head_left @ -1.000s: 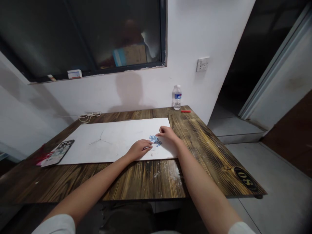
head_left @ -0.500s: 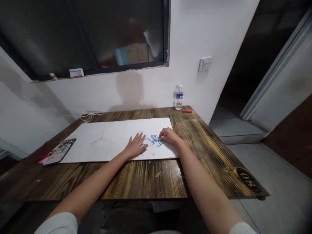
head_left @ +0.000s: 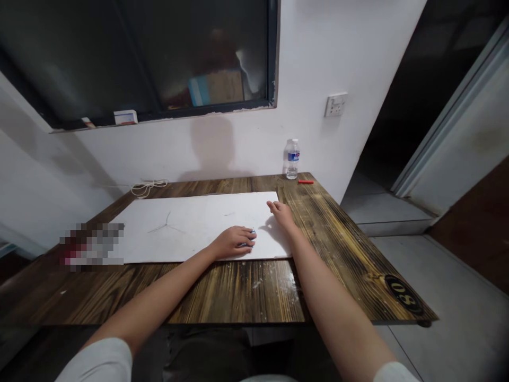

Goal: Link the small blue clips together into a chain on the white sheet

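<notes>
My left hand (head_left: 234, 241) rests on the near right part of a large white sheet (head_left: 186, 225) on the wooden table (head_left: 238, 289). Its fingers are curled over several small blue-and-white pieces, of which only a sliver shows at the fingertips (head_left: 249, 233). My right hand (head_left: 280, 210) lies flat on the sheet's right edge with its fingers stretched out, holding nothing, a little beyond and to the right of the left hand.
A water bottle (head_left: 291, 158) and a red pen (head_left: 305, 182) stand at the table's far right corner. A coiled white cord (head_left: 149, 187) lies at the back. A blurred flat object (head_left: 91, 244) sits at the sheet's left end. A black round tag (head_left: 405, 292) marks the near right corner.
My left hand has closed over the blue pieces and gathered them under its fingers. My right hand let go of them and moved away toward the far right edge of the sheet.
</notes>
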